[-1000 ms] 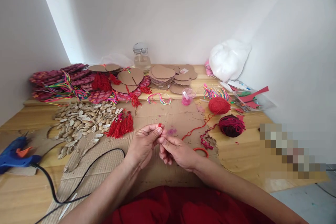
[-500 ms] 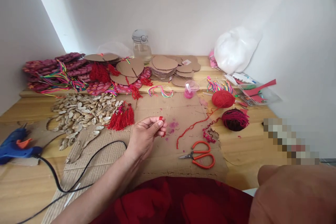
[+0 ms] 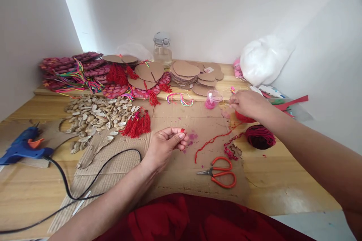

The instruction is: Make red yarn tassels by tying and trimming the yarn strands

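Observation:
My left hand (image 3: 172, 140) is closed over the cardboard mat, pinching a small bit of red yarn (image 3: 182, 130) wound at the fingertips. On the right, my right hand (image 3: 244, 102) reaches over the colored cords (image 3: 232, 89) and the red yarn ball (image 3: 243, 117), covering most of both. Its fingers are bent together, and what lies between them is hidden. A red yarn strand (image 3: 207, 144) trails from that ball across the mat. Nearer to me lie orange-handled scissors (image 3: 220, 172). Several red tassels (image 3: 137, 123) rest left of my left hand.
A blue glue gun (image 3: 25, 145) and its black cable lie left, beside peanut shells (image 3: 98, 115). Stacked cardboard discs (image 3: 185, 69), a glass jar (image 3: 162, 51) and a white plastic bag (image 3: 261, 60) stand behind. A cup of pink liquid (image 3: 210, 102) and a dark magenta yarn ball (image 3: 260, 137) are near my right arm.
My right hand has moved from the lower right corner up and forward to the cords and red yarn ball. My left hand keeps its pinch. The view has shifted slightly.

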